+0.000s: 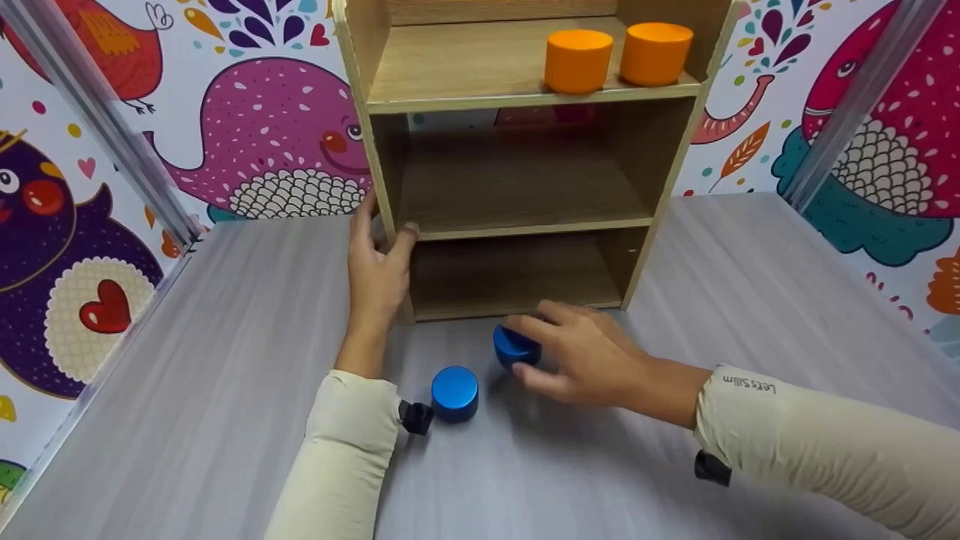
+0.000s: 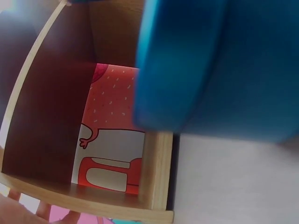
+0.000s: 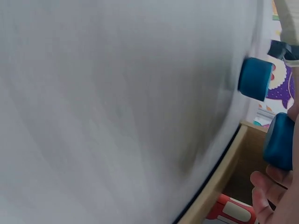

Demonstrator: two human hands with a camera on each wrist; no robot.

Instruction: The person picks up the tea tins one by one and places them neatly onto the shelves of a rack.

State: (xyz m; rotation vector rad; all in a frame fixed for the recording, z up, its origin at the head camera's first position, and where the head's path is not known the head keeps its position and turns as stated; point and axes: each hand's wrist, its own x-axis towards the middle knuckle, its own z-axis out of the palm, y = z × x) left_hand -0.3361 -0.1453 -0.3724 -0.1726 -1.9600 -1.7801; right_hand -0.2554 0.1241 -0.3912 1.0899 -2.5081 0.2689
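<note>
a blue cylinder (image 1: pixel 516 349) sits tilted in the right hand (image 1: pixel 581 352), whose thumb and fingers are bent round it, just in front of a wooden shelf unit's (image 1: pixel 525 231) bottom edge. a 2nd blue cylinder (image 1: pixel 454 397) stands upright on the grey tabletop (image 1: pixel 225 337), to the left of the right hand and nearer the wearer, beside the left wrist's small black device (image 1: pixel 415 417). farther forward and left of the right hand, the left hand (image 1: pixel 379 274) is clamped on the unit's left side panel, thumb on the front edge and fingers along the outer face. beyond and above both hands, 2 orange cylinders (image 1: pixel 577 64) stand side by side on an upper board, toward its right end. outward from the hands, behind and on either side, patterned walls (image 1: pixel 277 127) show cartoon animals.
</note>
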